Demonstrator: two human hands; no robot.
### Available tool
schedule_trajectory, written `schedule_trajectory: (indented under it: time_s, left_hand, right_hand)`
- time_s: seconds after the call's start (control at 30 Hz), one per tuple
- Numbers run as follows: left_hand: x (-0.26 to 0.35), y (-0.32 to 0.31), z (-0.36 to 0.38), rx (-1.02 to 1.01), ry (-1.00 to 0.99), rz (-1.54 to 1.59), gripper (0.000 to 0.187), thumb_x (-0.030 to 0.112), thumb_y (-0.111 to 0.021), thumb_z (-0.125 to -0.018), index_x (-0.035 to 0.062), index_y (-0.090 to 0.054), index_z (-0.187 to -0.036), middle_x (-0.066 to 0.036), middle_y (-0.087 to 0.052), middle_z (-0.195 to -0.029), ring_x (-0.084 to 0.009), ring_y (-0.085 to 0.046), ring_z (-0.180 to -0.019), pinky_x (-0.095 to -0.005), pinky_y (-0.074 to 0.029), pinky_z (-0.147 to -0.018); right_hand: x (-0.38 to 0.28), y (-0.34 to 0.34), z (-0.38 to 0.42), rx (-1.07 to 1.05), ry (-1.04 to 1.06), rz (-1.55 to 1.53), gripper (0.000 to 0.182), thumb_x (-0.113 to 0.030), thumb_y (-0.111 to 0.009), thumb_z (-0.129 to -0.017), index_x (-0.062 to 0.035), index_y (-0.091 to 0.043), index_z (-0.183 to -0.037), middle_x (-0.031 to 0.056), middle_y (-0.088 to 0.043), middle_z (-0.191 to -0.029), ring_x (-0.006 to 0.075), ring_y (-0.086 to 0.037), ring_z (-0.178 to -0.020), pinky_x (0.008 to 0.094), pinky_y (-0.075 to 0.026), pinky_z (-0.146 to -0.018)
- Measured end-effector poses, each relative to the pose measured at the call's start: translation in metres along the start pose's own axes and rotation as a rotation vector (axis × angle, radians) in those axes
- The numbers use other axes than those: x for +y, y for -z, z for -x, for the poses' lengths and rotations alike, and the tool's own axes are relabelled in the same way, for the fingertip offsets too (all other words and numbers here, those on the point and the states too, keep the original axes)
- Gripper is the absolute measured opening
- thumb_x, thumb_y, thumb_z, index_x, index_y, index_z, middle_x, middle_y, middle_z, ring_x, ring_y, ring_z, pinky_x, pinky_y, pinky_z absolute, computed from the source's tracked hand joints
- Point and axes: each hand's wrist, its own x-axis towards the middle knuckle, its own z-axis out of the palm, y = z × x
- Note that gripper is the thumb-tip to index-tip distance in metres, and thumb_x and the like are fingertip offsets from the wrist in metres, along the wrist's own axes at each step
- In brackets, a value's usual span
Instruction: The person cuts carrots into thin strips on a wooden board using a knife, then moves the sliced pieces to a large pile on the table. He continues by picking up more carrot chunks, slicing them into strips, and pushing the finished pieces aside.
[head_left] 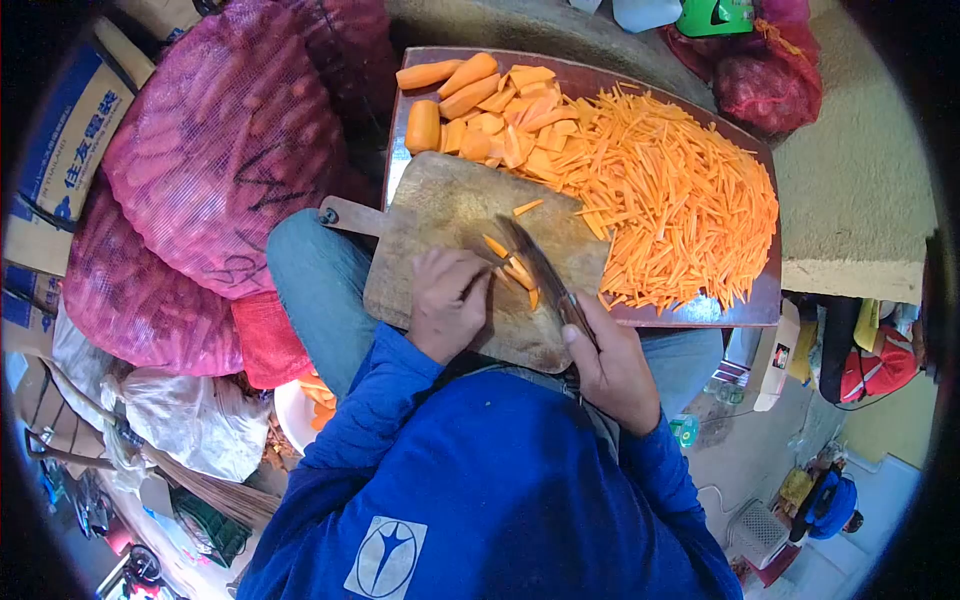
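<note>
On a worn wooden cutting board lie several cut carrot pieces. My left hand is curled, its fingertips pressed on the carrot pieces and partly hiding them. In my right hand is the handle of a kitchen knife; its dark blade angles up and left, right beside the pieces. Past the board, a large heap of carrot strips covers the right of a low table. Sliced carrot and several whole peeled carrots lie at the table's back left.
The board overlaps the table's front edge, above my knees. Large pink mesh sacks crowd the left, with a white tub below. A red mesh bag sits behind the table at right. Another person in blue is far lower right.
</note>
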Motion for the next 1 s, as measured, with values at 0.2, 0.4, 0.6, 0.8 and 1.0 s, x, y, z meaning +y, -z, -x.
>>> schedule_trajectory:
  time_s: [0.2,0.4,0.6,0.8,1.0]
  left_hand:
    - [0.0,0.005,-0.002,0.171,0.216,0.159,0.014,-0.004,-0.079,-0.084,0.004,-0.077,-0.095,-0.011,-0.075,-0.097,-0.0294,-0.07,-0.094,-0.0383,-0.05,-0.089]
    - [0.002,0.006,-0.005,0.065,0.172,0.042,0.011,0.001,-0.08,-0.086,0.0051,-0.078,-0.095,-0.009,-0.075,-0.097,-0.0268,-0.07,-0.095,-0.0386,-0.047,-0.09]
    - [0.003,0.004,-0.007,0.008,0.157,0.014,0.009,0.002,-0.081,-0.087,0.0066,-0.079,-0.095,-0.007,-0.074,-0.096,-0.0252,-0.069,-0.095,-0.0394,-0.043,-0.091]
    - [0.007,0.002,-0.02,-0.056,0.189,0.043,0.006,0.003,-0.081,-0.087,0.0049,-0.079,-0.092,-0.009,-0.073,-0.093,-0.0267,-0.069,-0.094,-0.04,-0.045,-0.089]
    - [-0.001,-0.003,-0.076,-0.11,0.032,0.051,0.01,0.003,-0.081,-0.086,-0.0015,-0.077,-0.094,-0.014,-0.074,-0.092,-0.0299,-0.071,-0.086,-0.0403,-0.054,-0.078]
  right_hand:
    - [0.009,-0.013,0.003,-0.164,-0.005,-0.035,0.043,-0.019,-0.064,-0.107,0.0019,-0.058,-0.145,0.0352,-0.072,-0.111,0.053,-0.072,-0.106,0.0526,-0.058,-0.089]
    - [0.047,0.015,-0.025,0.143,0.157,0.143,0.042,-0.02,-0.065,-0.107,0.004,-0.061,-0.142,0.0359,-0.072,-0.106,0.0511,-0.074,-0.099,0.0511,-0.059,-0.082]
    - [0.066,0.066,-0.041,0.346,0.127,0.206,0.042,-0.019,-0.066,-0.108,0.0059,-0.062,-0.141,0.0338,-0.073,-0.101,0.0488,-0.075,-0.093,0.0476,-0.059,-0.08]
    - [0.047,0.059,-0.021,0.333,0.152,0.1,0.041,-0.016,-0.066,-0.107,0.0018,-0.062,-0.144,0.0316,-0.075,-0.115,0.0409,-0.079,-0.106,0.0414,-0.06,-0.089]
    - [0.043,0.031,-0.016,0.214,0.15,0.071,0.034,-0.017,-0.067,-0.105,-0.003,-0.064,-0.136,0.0288,-0.073,-0.096,0.0507,-0.072,-0.092,0.0532,-0.057,-0.076]
